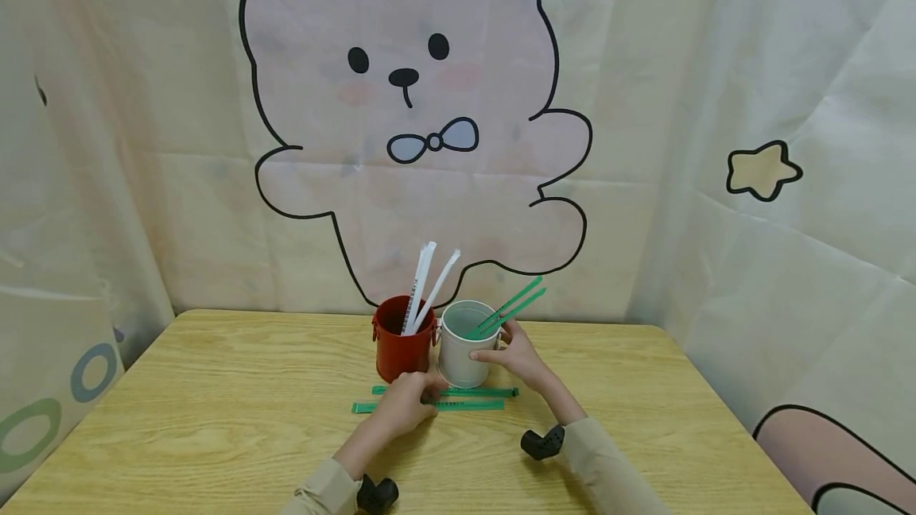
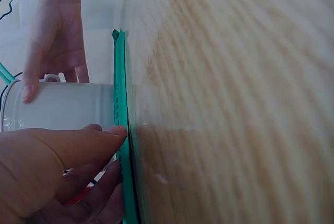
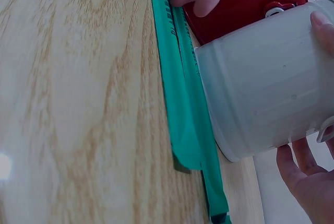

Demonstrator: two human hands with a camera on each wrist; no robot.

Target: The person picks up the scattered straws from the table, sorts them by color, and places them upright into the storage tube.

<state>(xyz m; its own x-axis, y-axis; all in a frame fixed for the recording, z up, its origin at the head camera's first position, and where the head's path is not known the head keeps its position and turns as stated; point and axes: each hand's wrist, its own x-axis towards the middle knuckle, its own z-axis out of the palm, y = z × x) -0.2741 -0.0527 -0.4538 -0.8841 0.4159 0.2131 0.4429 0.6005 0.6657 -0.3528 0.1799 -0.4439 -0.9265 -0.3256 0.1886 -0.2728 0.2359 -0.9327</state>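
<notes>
My right hand (image 1: 524,356) holds the white bucket (image 1: 458,362) by its right side, thumb on the front and fingers round the back. Two green paper-wrapped straws (image 1: 525,296) lean out of that bucket. In front of it, two more green wrapped straws lie lengthwise on the table, the far straw (image 1: 501,393) and the near straw (image 1: 475,405). My left hand (image 1: 408,404) pinches the near one around its middle, thumb on the table side in the left wrist view. In the right wrist view the straws' printed wrappers (image 3: 175,88) overlap.
A red bucket (image 1: 401,356) stands left of the white one, close against it, with white wrapped straws (image 1: 422,284) upright in it. The wooden table (image 1: 250,388) ends just behind the buckets, at a printed cloth backdrop (image 1: 444,205).
</notes>
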